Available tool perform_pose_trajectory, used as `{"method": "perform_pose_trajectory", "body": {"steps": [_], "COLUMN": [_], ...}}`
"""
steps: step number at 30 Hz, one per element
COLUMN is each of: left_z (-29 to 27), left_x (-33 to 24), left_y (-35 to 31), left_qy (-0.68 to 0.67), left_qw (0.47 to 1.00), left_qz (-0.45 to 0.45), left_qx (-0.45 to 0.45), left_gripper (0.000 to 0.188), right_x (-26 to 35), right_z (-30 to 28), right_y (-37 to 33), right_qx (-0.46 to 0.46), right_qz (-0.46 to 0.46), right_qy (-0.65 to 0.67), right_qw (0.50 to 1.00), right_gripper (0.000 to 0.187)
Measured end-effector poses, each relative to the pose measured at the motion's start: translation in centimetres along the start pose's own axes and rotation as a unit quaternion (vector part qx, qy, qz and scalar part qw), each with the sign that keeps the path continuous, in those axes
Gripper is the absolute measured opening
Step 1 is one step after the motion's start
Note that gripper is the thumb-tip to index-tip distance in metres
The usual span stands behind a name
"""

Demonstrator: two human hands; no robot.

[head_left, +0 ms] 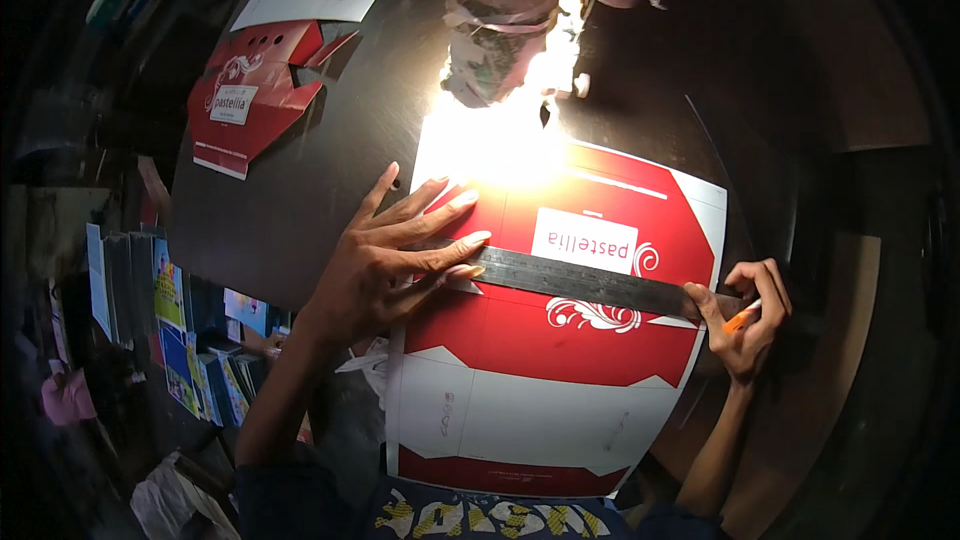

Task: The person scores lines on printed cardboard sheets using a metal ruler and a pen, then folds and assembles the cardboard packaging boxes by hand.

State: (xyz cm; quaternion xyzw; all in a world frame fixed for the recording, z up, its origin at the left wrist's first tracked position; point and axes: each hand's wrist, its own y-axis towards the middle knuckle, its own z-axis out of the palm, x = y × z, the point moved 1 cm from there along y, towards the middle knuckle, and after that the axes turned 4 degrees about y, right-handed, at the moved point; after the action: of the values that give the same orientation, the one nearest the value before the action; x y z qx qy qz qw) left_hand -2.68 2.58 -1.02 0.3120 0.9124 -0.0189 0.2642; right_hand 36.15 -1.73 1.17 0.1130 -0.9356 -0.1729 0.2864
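Observation:
A red and white printed carton sheet (560, 400) lies flat in front of me, with white swirls and a white label panel. Across its red part runs a dark metal ruler (580, 280). My left hand (395, 255) rests at the ruler's left end, fingers spread out over the ruler and sheet. At the ruler's right end, my right hand (745, 315) is closed around a slim orange tool (740, 321); its tip is hidden, so I cannot tell whether it is a pen or a cutter. The right thumb touches the ruler.
A cut red carton blank (260, 90) lies at the far left of the dark table (300, 200). A glaring lamp (500, 130) washes out the sheet's far edge. Stacked booklets (200, 360) stand low on the left, near crumpled pale plastic (175, 500).

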Motion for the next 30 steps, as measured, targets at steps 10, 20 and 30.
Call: {"method": "perform_pose_trajectory", "body": {"steps": [10,20,30], "left_z": [-0.1,0.4,0.3], "left_x": [1.0,0.9,0.6], "left_y": [0.0,-0.1,0.0], "left_qy": [-0.025,0.005,-0.006], "left_qw": [1.0,1.0,1.0], "left_qz": [0.002,0.015,-0.014], "left_qx": [-0.004,-0.013,-0.003], "left_gripper": [0.026,0.032,0.031], "right_x": [4.7,3.4,3.3], "right_z": [3.0,3.3,3.5], "right_y": [0.9,0.3,0.4], "right_qx": [0.075,0.06,0.056], "right_qz": [-0.07,-0.151,-0.145], "right_qy": [-0.007,-0.01,-0.013], "right_qw": [0.995,0.987,0.988], "right_gripper": [0.04,0.042,0.039]}}
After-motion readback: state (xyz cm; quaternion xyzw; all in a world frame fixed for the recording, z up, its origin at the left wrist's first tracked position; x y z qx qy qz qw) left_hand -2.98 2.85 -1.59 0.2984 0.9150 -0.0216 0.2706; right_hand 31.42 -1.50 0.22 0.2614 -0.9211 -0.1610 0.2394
